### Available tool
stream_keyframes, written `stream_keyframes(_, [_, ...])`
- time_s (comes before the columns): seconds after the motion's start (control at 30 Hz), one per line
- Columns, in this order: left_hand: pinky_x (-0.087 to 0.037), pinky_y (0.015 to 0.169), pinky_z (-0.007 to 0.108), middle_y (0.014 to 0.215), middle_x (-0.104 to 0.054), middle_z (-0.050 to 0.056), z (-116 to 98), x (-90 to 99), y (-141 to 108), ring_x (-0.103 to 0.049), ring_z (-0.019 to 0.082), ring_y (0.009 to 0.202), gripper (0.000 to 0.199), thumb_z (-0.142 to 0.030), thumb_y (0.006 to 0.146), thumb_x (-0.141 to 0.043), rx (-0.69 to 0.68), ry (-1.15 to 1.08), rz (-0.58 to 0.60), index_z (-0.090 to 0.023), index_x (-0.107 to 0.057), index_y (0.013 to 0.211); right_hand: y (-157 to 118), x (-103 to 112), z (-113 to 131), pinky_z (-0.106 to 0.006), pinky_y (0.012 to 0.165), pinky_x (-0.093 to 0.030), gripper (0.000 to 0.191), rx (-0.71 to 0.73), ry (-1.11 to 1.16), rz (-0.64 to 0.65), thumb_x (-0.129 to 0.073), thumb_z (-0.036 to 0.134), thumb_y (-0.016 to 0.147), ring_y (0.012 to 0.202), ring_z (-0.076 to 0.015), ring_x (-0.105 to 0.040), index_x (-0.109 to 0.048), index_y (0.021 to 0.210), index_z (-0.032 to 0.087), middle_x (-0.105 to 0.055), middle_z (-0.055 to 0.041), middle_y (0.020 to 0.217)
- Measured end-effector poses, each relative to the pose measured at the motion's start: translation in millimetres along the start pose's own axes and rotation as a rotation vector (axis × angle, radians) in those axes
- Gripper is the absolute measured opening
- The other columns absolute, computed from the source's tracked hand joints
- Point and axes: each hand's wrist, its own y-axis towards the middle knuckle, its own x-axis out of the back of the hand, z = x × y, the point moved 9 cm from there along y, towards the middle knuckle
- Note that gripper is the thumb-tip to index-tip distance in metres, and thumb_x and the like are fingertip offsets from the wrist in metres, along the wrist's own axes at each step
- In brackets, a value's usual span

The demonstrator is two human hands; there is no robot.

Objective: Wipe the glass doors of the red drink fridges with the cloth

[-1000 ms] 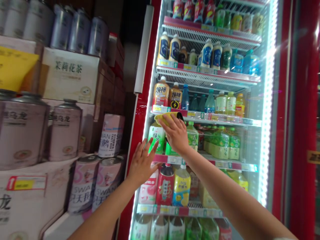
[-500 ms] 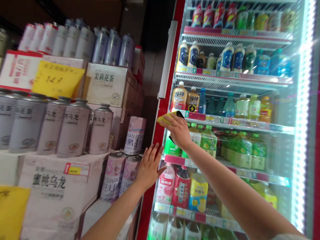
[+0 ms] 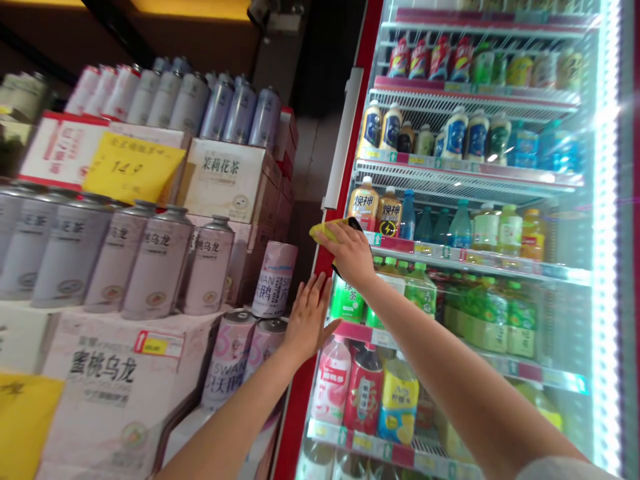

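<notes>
My right hand [image 3: 351,255] presses a yellow cloth [image 3: 326,231] with black edging against the red door frame [image 3: 336,263] of a glass-fronted drinks cooler. The cloth sits just below the white door handle [image 3: 346,137]; part of it is hidden under the palm. Lower and to the left, my left hand [image 3: 309,323] rests on the same frame with fingers stretched and slightly spread, holding nothing. Close by its wrist are stacked pinkish cans [image 3: 274,279]. Behind the glass, green tea bottles [image 3: 347,298] stand below my right hand.
Left of the cooler, silver-lilac cans [image 3: 159,263] stand on white cartons [image 3: 117,387]. Yellow price signs [image 3: 133,167] hang there. Several shelves of bottles [image 3: 365,393] fill the cooler, and a bright light strip [image 3: 607,233] runs down its right side.
The view has tilted up, so the shelves appear lower. My right hand and the cloth have shifted a little up and left along the frame. My left hand stays on the frame.
</notes>
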Motion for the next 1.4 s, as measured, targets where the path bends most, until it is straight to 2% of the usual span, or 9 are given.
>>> stream_keyframes(0.13, [-0.022,0.126,0.052,0.165,-0.029,0.023,-0.4,2.2,3.0,-0.022,0.032,0.156,0.085,-0.051,0.096,-0.051,-0.019,0.022,-0.011,-0.007,-0.017,0.161,-6.8,-2.4,6.6,-0.045,0.109,-0.042,0.047,0.152,-0.008,0.033,-0.053,0.019,0.099,0.139,-0.0273,-0.049,-0.06,0.14,0.042,-0.055,0.0003,0.152])
stream_keyframes(0.3, [-0.021,0.127,0.051,0.165,-0.031,0.021,3.4,4.6,27.2,-0.024,0.032,0.156,0.086,-0.055,0.096,-0.051,0.008,0.029,-0.019,-0.007,-0.021,0.16,27.9,13.3,-29.8,-0.048,0.11,-0.041,0.051,0.004,-0.037,-0.063,-0.048,0.015,0.099,0.141,-0.0283,-0.047,-0.057,0.143,0.042,-0.055,-0.0028,0.152])
stream_keyframes(0.47, [-0.021,0.126,0.053,0.163,-0.035,0.023,7.0,6.4,31.0,-0.027,0.034,0.154,0.082,-0.054,0.095,-0.052,0.02,0.043,-0.01,-0.004,-0.031,0.157,-19.0,16.6,-32.5,-0.052,0.113,-0.037,0.064,-0.173,-0.055,-0.145,-0.049,0.012,0.096,0.144,-0.0318,-0.042,-0.044,0.154,0.039,-0.05,-0.0076,0.156])
stream_keyframes(0.6, [-0.019,0.127,0.054,0.163,-0.035,0.022,5.0,8.0,33.0,-0.028,0.034,0.154,0.083,-0.05,0.094,-0.057,0.002,0.032,-0.039,-0.007,-0.028,0.158,-38.9,14.7,-23.7,-0.047,0.112,-0.039,0.067,0.049,-0.098,-0.046,-0.05,0.015,0.097,0.144,-0.0282,-0.043,-0.036,0.156,0.042,-0.051,-0.0034,0.155])
stream_keyframes(0.87, [-0.019,0.127,0.052,0.166,-0.032,0.018,-27.3,7.8,80.4,-0.026,0.032,0.155,0.077,-0.048,0.097,-0.052,-0.056,0.006,-0.053,-0.01,-0.027,0.159,-68.1,77.0,-147.4,-0.054,0.107,-0.042,0.064,-0.316,-0.176,-0.209,-0.047,0.013,0.096,0.139,-0.0351,-0.048,-0.041,0.156,0.036,-0.05,-0.0105,0.155])
stream_keyframes(1.0, [-0.019,0.126,0.054,0.165,-0.032,0.02,-43.5,3.3,80.1,-0.026,0.035,0.154,0.073,-0.046,0.099,-0.049,-0.058,0.01,-0.076,-0.007,-0.03,0.157,-118.7,66.6,-119.9,-0.055,0.107,-0.04,0.067,-0.388,-0.227,-0.123,-0.048,0.011,0.094,0.142,-0.0364,-0.044,-0.039,0.157,0.032,-0.045,-0.0137,0.159])
stream_keyframes(1.13, [-0.017,0.127,0.056,0.165,-0.03,0.023,-62.8,-2.1,85.5,-0.023,0.035,0.156,0.076,-0.046,0.098,-0.048,-0.076,0.004,-0.085,-0.006,-0.027,0.158,-88.9,49.1,-90.3,-0.048,0.115,-0.035,0.066,-0.226,-0.208,0.077,-0.045,0.014,0.096,0.15,-0.029,-0.036,-0.036,0.158,0.036,-0.039,-0.0048,0.164])
stream_keyframes(1.27, [-0.016,0.128,0.054,0.165,-0.03,0.024,-84.9,-1.5,100.3,-0.021,0.035,0.156,0.078,-0.046,0.098,-0.049,-0.112,-0.021,-0.096,-0.006,-0.023,0.16,-51.9,75.1,-140.7,-0.046,0.117,-0.036,0.062,-0.269,-0.22,0.06,-0.039,0.015,0.1,0.149,-0.0268,-0.037,-0.037,0.157,0.037,-0.04,-0.0037,0.163])
stream_keyframes(1.4, [-0.017,0.129,0.052,0.166,-0.028,0.02,-100.4,-0.9,107.9,-0.02,0.031,0.157,0.079,-0.042,0.098,-0.051,-0.135,-0.086,-0.106,-0.012,-0.016,0.162,-96.0,103.7,-195.9,-0.052,0.113,-0.04,0.062,-0.488,-0.259,-0.071,-0.04,0.015,0.099,0.146,-0.0319,-0.041,-0.037,0.158,0.033,-0.042,-0.0083,0.161])
